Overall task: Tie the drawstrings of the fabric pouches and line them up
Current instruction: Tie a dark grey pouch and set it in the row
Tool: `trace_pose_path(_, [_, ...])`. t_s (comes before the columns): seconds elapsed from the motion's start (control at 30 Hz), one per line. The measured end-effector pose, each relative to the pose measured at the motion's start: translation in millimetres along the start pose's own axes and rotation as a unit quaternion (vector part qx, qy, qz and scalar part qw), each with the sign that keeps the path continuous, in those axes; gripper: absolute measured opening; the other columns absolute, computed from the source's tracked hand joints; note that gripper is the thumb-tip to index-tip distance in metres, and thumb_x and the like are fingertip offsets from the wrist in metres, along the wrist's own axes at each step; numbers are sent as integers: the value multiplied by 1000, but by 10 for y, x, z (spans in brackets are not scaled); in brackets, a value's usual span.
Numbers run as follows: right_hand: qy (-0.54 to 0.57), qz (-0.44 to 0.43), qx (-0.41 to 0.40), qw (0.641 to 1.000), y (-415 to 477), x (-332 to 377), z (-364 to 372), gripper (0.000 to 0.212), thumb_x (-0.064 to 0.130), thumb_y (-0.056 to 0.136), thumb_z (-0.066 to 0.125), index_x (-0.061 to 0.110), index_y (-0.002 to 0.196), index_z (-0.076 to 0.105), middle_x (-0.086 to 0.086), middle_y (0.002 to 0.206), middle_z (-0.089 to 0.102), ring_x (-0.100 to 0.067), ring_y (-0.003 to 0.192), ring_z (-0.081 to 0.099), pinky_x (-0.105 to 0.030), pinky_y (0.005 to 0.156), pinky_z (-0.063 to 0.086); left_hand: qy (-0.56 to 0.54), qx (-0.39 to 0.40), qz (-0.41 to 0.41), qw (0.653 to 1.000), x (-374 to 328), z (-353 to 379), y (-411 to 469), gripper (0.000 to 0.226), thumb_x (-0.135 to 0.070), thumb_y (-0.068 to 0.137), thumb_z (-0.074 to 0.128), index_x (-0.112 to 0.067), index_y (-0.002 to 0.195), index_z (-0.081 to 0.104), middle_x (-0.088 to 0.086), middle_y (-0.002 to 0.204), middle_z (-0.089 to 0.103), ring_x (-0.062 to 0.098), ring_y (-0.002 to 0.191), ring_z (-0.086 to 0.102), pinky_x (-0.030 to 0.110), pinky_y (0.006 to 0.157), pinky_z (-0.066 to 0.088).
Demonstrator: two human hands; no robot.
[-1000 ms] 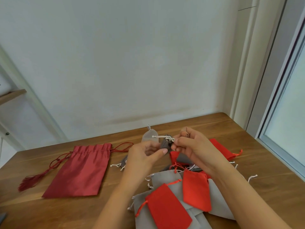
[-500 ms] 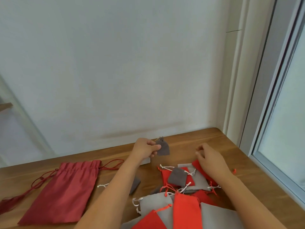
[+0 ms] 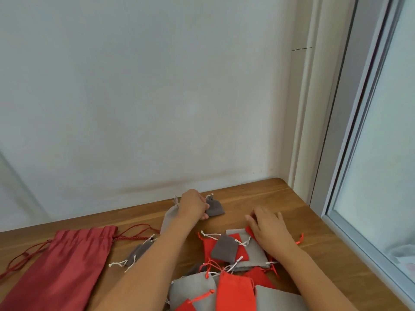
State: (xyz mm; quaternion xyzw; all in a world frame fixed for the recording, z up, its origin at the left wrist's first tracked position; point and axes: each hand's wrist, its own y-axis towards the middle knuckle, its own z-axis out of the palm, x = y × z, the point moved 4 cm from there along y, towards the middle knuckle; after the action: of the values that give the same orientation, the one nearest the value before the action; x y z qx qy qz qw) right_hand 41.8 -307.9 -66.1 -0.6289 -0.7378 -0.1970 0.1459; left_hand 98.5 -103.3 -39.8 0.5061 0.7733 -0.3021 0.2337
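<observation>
At the far side of the wooden bench (image 3: 265, 198), by the pale wall (image 3: 157, 104), the left hand (image 3: 193, 206) pinches a small dark grey pouch (image 3: 216, 208) of soft cloth, lying flat. The right hand (image 3: 269, 231), grip released, rests on the heap of red and grey pouches (image 3: 224, 249), all rectangular.

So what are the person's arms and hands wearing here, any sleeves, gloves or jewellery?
Both forearms are bare down to the bottom edge of the view, and no sleeves show. The left hand and right hand are ungloved, with no watch or bracelet at either wrist and no ring visible.
</observation>
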Motion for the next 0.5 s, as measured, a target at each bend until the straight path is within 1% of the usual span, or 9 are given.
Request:
trace_pose_path(0.07, [8, -35, 25, 999, -46, 48, -25, 24, 34, 104, 32, 24, 103, 54, 8, 102, 59, -8, 103, 54, -39, 120, 8, 46, -14, 21, 999, -10, 23, 11, 11, -13, 89, 66, -12, 81, 59, 13, 79, 73, 18, 57, 66, 29, 69, 59])
trace_pose_path(0.1, [13, -63, 33, 997, -66, 77, -56, 27, 31, 104, 32, 23, 105, 57, 7, 102, 61, -6, 103, 55, -35, 120, 3, 73, -23, 35, 996, -38, 15, 9, 8, -14, 88, 67, -10, 83, 63, 13, 79, 74, 19, 62, 69, 31, 72, 60])
trace_pose_path(0.13, [24, -89, 42, 995, -92, 99, -80, 28, 28, 104, 34, 22, 109, 60, 7, 106, 64, -5, 103, 56, -31, 119, 0, 105, -33, 50, 993, -66, 0, 6, 7, -15, 87, 68, -8, 87, 66, 12, 80, 74, 20, 69, 71, 32, 74, 59])
trace_pose_path(0.2, [35, -127, 62, 989, -135, 124, -97, 26, 23, 102, 42, 24, 119, 61, 10, 118, 64, -1, 112, 55, -26, 118, -3, 166, -58, 75, 982, -108, -66, -37, 13, -19, 87, 68, -8, 94, 69, 9, 88, 73, 21, 81, 71, 30, 76, 56])
trace_pose_path(0.27, [29, -138, 75, 987, -148, 133, -87, 29, 19, 98, 50, 27, 125, 59, 13, 128, 61, 1, 121, 50, -26, 120, 0, 183, -82, 112, 973, -174, -163, -136, 14, -22, 88, 66, -9, 91, 67, 8, 92, 71, 22, 86, 68, 29, 73, 52])
trace_pose_path(0.33, [22, -126, 81, 988, -148, 138, -112, 33, 17, 96, 54, 28, 126, 57, 13, 129, 60, 0, 124, 48, -27, 121, 3, 170, -94, 157, 968, -247, -268, -272, 13, -25, 90, 64, -13, 85, 61, 5, 91, 67, 19, 84, 63, 30, 71, 48])
trace_pose_path(0.43, [30, -104, 84, 991, -154, 148, -157, 41, 12, 94, 55, 29, 131, 52, 11, 124, 61, -3, 120, 50, -31, 121, 11, 145, -58, 208, 966, -245, -415, -460, 14, -30, 90, 64, -18, 86, 58, -5, 86, 58, 13, 82, 54, 24, 68, 43])
trace_pose_path(0.5, [37, -95, 104, 989, -187, 183, -149, 45, 14, 94, 55, 31, 136, 47, 10, 125, 58, -5, 120, 49, -28, 118, 20, 124, -22, 226, 966, -148, -512, -595, 12, -33, 88, 64, -23, 86, 60, -11, 85, 56, 10, 85, 54, 22, 66, 40])
